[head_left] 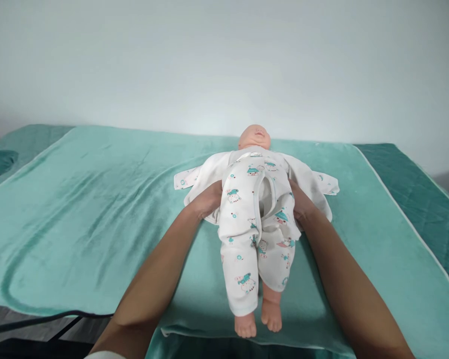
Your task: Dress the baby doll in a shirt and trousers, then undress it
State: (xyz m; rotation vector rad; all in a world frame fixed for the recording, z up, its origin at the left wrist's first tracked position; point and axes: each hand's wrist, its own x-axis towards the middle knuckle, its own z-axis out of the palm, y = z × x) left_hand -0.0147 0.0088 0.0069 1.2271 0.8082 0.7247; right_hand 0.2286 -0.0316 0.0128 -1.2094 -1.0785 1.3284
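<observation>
Two hands are seen in the head view, one pressed to each flank of a baby doll (256, 209) that lies on its back. The doll's long axis runs straight away from the camera. Its head (254, 137) is at the far end and its bare feet (258, 321) at the near end, just inside the near edge of the teal blanket (78, 209).

The left hand (207, 199) is set against the doll's side at waist height, and the right hand (301, 204) is set against the opposite side at the same height. Neither hand is nearer than the other, and the trunk lies directly between them. Both forearms converge on the doll from the near edge.

The fingers of both hands are tucked out of sight beneath the doll and the cloth. It cannot be told how far they are open or whether anything is pinched, and only contact with the flanks is shown.

A white printed suit (247, 249) is worn by the doll, its front gaping slightly at the belly. A second white garment (314, 182) is spread flat beneath the doll's shoulders, with its sleeves lying out to either side.

A darker quilted cover (415, 189) is visible beyond the blanket, well to the doll's side. A plain pale wall (224, 60) rises behind the doll's head.
</observation>
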